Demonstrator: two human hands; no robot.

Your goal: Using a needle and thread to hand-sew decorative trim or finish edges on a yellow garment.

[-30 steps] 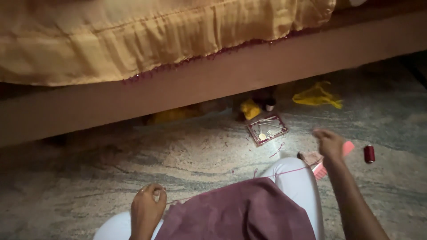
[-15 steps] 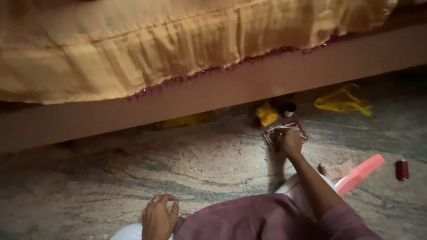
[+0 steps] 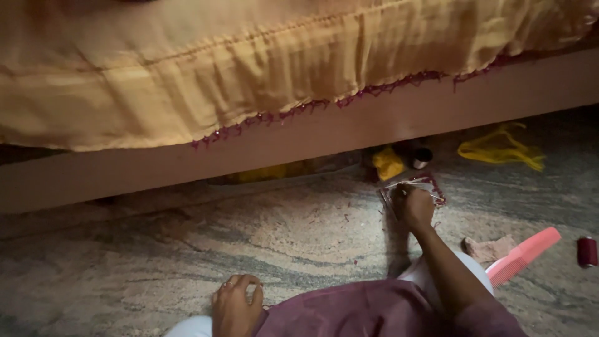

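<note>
A wrinkled, gauzy yellow cloth point(image 3: 249, 68) with a dark red beaded hem hangs over a smooth brown bed rail point(image 3: 312, 134), above a floor point(image 3: 187, 249) of mottled grey-and-tan stone. On the floor just in front of the rail lies a small flat rectangular tray point(image 3: 430, 185) with a dark red rim and pale contents too small to make out. The right hand point(image 3: 412, 206) reaches out over the tray's near left corner, covering it; its fingers are curled down onto the tray, and whether they pinch anything cannot be told. The left hand point(image 3: 236, 306) rests low at the near edge on purple fabric point(image 3: 349, 312) over the lap, fingers bent loosely, holding nothing visible. Behind the tray, partly in shadow under the bed, sit a crumpled yellow lump point(image 3: 388, 163) and a small dark round pot point(image 3: 422, 157). A loose tangle of yellow thread point(image 3: 499, 148) lies to the right. Nearer, beside the right forearm, a pink plastic comb point(image 3: 523, 256) lies at a slant, touching a crumpled pinkish scrap point(image 3: 490, 248), and a dark red spool point(image 3: 586, 251) stands upright near the right edge of the view. The person's white-clad knee is mostly hidden by the arm.
</note>
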